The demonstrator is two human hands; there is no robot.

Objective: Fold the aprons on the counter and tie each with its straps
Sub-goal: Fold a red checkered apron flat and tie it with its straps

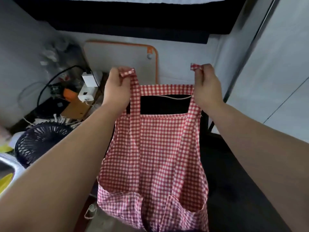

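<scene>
While both hands are raised, I see the left hand point(117, 84) curled round the left strap point(127, 72) and the right hand point(206, 86) pinching the right strap point(194, 66). The red-and-white checked apron point(155, 148) hangs unfolded just in front of the orange-rimmed cutting board point(120, 57). Its two lower pockets point(184, 205) gape; I cannot tell what they hold. Below-left of the board sits a dark fan point(40, 141).

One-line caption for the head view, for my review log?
Left hand and right hand pinch the straps of a red gingham apron, holding it up unfolded; black fan at left.
</scene>
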